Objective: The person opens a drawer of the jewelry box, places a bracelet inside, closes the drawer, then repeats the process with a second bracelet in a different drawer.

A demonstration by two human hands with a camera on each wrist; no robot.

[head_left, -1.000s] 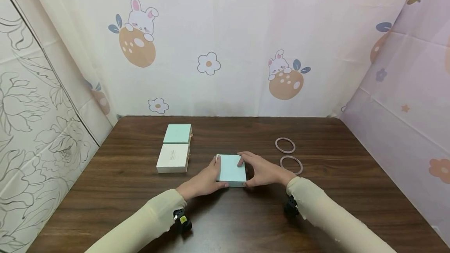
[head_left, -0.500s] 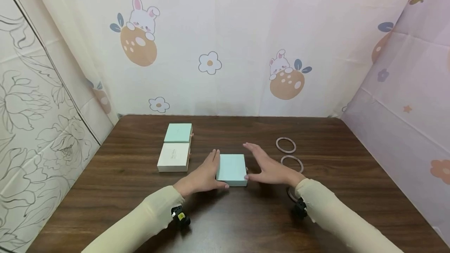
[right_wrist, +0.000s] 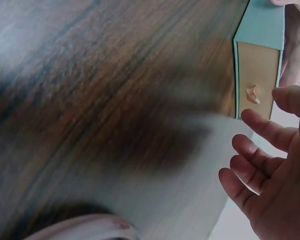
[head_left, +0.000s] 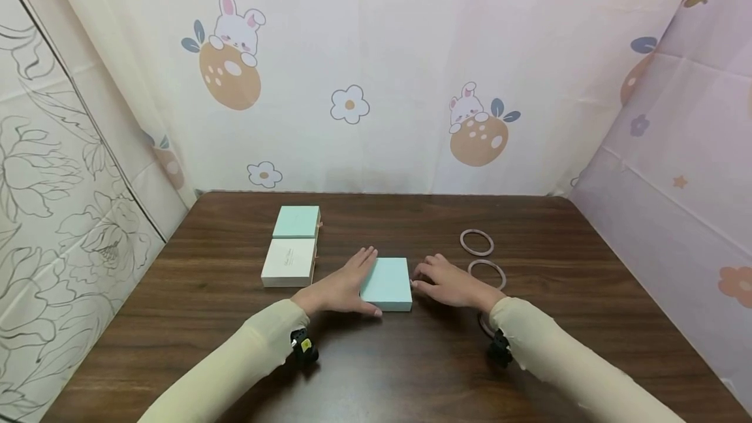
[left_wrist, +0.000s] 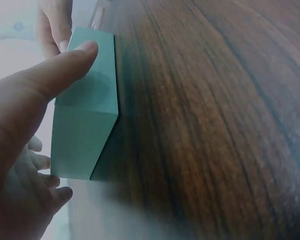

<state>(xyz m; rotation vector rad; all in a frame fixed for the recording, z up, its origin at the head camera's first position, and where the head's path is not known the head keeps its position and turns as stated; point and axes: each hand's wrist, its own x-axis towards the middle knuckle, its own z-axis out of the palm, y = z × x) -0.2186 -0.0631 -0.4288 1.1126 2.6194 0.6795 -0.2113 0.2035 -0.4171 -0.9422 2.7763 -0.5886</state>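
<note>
A mint-green drawer box (head_left: 386, 281) lies flat at the middle of the table. My left hand (head_left: 343, 284) is at its left side, fingers straight along that edge. In the left wrist view, the thumb (left_wrist: 75, 65) rests against the box's front side. My right hand (head_left: 449, 282) is at the box's right side, fingers loosely bent. The right wrist view shows a tan drawer front with a small ribbon tab (right_wrist: 252, 94). The right thumb and forefinger are on either side of the tab, apart from it.
Left of the hands lie a second mint box (head_left: 296, 221) and a cream box (head_left: 289, 261), end to end. Several pale mauve rings like bangles are at the right: a far ring (head_left: 477, 242), a middle ring (head_left: 499, 273), and one partly under the right wrist. A printed curtain backs the table.
My right hand lets go of the mint box, spreads and moves back, then draws its fingers together beside the ribbon tab. My left hand's fingers straighten along the box's left edge.
</note>
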